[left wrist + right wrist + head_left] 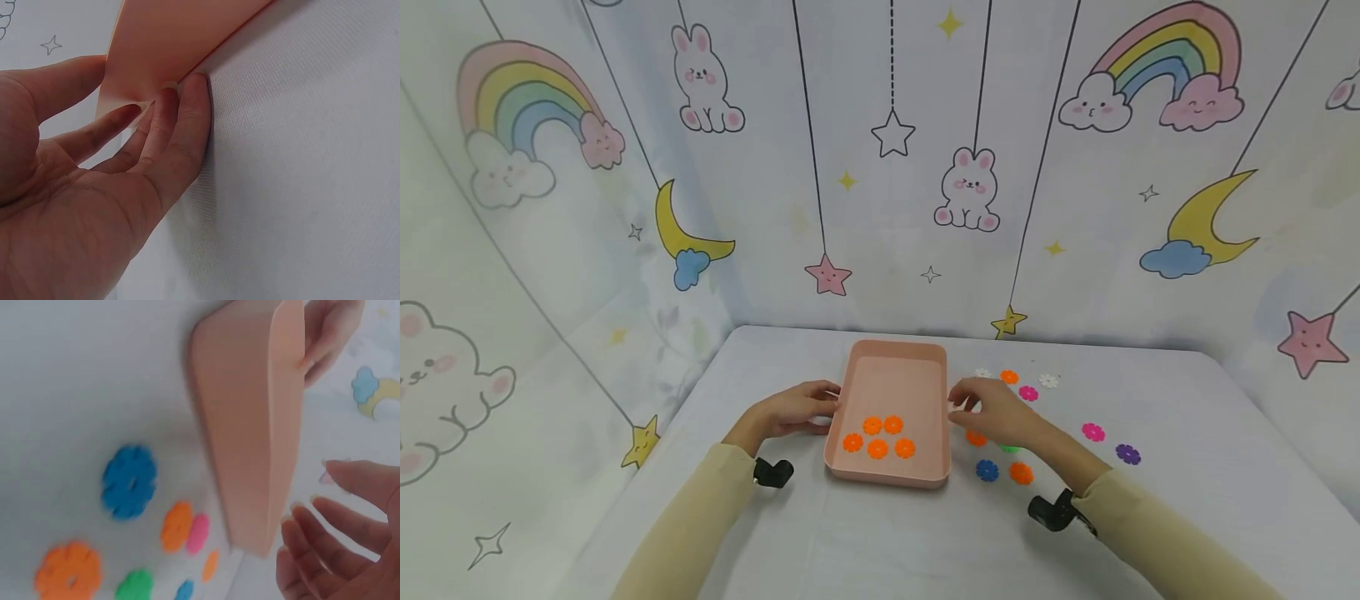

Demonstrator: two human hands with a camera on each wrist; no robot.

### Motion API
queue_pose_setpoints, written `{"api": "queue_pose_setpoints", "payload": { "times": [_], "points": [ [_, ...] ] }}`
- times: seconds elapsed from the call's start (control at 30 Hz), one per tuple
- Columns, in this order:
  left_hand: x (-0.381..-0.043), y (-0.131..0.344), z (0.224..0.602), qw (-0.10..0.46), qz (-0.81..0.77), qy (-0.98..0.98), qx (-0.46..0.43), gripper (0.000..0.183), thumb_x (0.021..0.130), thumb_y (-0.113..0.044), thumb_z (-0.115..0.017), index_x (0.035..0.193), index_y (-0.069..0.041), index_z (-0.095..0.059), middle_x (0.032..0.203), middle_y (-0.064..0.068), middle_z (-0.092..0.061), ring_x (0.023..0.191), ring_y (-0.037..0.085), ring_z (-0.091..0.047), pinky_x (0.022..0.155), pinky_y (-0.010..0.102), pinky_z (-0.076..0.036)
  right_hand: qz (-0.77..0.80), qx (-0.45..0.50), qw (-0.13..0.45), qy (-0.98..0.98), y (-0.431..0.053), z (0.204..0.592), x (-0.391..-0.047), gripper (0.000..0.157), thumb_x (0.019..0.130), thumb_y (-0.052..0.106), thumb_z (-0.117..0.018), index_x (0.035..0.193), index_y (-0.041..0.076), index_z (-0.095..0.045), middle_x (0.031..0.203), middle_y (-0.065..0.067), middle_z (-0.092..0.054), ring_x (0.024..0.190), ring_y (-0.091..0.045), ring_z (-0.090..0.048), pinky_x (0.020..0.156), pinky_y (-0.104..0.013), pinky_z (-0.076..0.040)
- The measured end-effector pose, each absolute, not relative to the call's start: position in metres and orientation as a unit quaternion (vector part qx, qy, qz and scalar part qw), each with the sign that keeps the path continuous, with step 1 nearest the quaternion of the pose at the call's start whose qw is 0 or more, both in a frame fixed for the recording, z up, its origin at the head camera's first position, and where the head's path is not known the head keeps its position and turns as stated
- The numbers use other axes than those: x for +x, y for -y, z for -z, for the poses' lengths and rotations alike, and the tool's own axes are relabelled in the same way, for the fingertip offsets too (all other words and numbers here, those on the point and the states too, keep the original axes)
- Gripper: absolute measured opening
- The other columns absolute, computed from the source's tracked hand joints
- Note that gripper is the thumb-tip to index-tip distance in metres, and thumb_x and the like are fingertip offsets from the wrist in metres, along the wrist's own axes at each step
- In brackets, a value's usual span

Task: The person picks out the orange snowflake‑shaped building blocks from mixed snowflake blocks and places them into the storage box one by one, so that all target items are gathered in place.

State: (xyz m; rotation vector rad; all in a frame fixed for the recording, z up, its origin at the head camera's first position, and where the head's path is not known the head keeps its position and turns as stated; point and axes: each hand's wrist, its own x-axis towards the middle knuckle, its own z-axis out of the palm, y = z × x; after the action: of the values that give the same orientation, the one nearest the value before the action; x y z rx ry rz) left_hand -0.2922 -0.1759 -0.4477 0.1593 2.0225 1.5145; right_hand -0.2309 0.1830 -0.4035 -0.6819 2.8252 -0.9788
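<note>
A pink rectangular tray [897, 383] lies on the table, with several orange flower-shaped plastic discs [877, 449] inside its near half. My left hand [800, 407] touches the tray's left side from outside; in the left wrist view its thumb and fingertips [195, 94] are against the wall, low near the tabletop. Beside the tray's right wall, my right hand [992, 408] hovers over loose discs with loosely bent fingers. Its fingers and thumb are apart and nothing shows between them in the right wrist view. Part of the loose discs is hidden under this hand.
Right of the tray lie a blue disc [987, 471], an orange disc [1021, 473], a pink disc [1093, 432], a purple disc [1127, 454] and a white disc [1049, 381]. A cloth with cartoon prints [895, 250] hangs behind the white table [880, 542].
</note>
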Motion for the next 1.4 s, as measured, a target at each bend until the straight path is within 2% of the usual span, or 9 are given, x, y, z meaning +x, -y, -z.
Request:
{"api": "queue_pose_setpoints", "payload": {
  "times": [0.23,0.43,0.63,1.13,1.4],
  "points": [
    [-0.292,0.177,0.447,0.303,-0.567,-0.763,0.063,0.047,0.104,-0.015,-0.06,0.146,-0.001,-0.046,0.142,0.018,-0.052,0.116,0.027,-0.061,0.1,0.047,-0.055,0.303,-0.241,0.029,-0.922,-0.228,0.409,-0.23,0.026,0.094,0.015,-0.074,0.115,0.002,-0.068,0.108,-0.012,-0.069,0.096,-0.021,-0.062,0.078,-0.031,-0.056],
    [-0.293,0.177,0.448,0.303,-0.567,-0.763,0.064,0.047,0.104,-0.016,-0.061,0.146,-0.002,-0.046,0.141,0.018,-0.052,0.116,0.027,-0.061,0.1,0.047,-0.055,0.284,-0.226,0.015,-0.932,-0.263,0.418,-0.238,0.029,0.093,0.014,-0.075,0.116,-0.002,-0.068,0.11,-0.013,-0.07,0.095,-0.021,-0.062,0.076,-0.029,-0.056],
    [-0.294,0.177,0.449,0.302,-0.567,-0.764,0.06,0.047,0.103,-0.016,-0.062,0.146,-0.003,-0.047,0.142,0.018,-0.052,0.116,0.027,-0.061,0.099,0.046,-0.056,0.286,-0.191,0.03,-0.939,-0.285,0.429,-0.247,0.03,0.094,0.014,-0.074,0.119,-0.002,-0.066,0.11,-0.013,-0.068,0.095,-0.022,-0.06,0.074,-0.028,-0.055],
    [-0.293,0.176,0.449,0.303,-0.569,-0.762,0.062,0.047,0.103,-0.016,-0.062,0.146,-0.003,-0.047,0.143,0.017,-0.051,0.115,0.027,-0.061,0.1,0.046,-0.056,0.28,-0.167,0.063,-0.943,-0.3,0.452,-0.257,0.025,0.091,0.012,-0.076,0.112,0.0,-0.068,0.096,-0.003,-0.064,0.09,-0.02,-0.057,0.074,-0.028,-0.053],
    [-0.293,0.176,0.449,0.303,-0.571,-0.76,0.062,0.046,0.104,-0.015,-0.061,0.146,-0.002,-0.047,0.141,0.017,-0.052,0.115,0.026,-0.061,0.1,0.046,-0.056,0.281,-0.153,0.08,-0.944,-0.298,0.448,-0.255,0.025,0.091,0.011,-0.075,0.111,-0.001,-0.069,0.097,-0.005,-0.064,0.091,-0.022,-0.056,0.078,-0.031,-0.054]
  ]
}}
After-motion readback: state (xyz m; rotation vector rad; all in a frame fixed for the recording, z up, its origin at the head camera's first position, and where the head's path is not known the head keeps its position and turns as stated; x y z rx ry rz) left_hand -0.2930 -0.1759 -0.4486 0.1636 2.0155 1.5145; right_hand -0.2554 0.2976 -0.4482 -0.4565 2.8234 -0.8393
